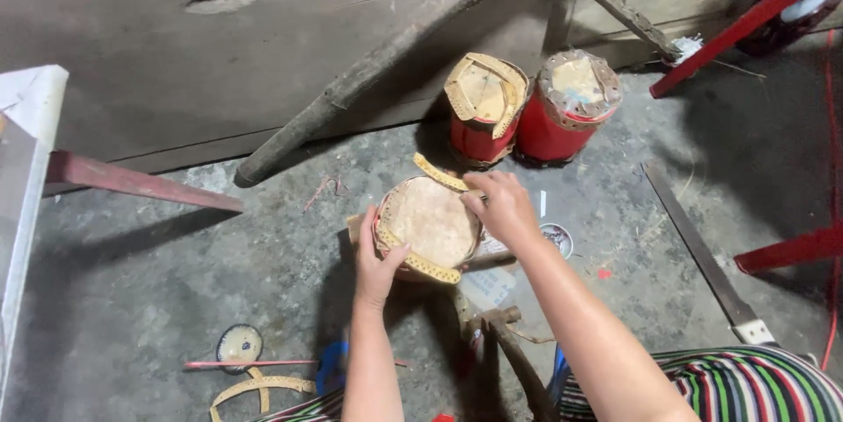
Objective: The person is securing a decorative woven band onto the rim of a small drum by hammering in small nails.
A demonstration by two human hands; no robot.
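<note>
You have three small drums in front of you: one unfinished drum near the middle between your two hands, your left hand and your right hand, and two red drums, one and another, standing side by side farther off. Two rough wooden poles cross at the far side. One long flat blade lies to your right. Two small round dishes sit on the floor, one near left, one just right of your hands. One thin pink stick lies near left.
</note>
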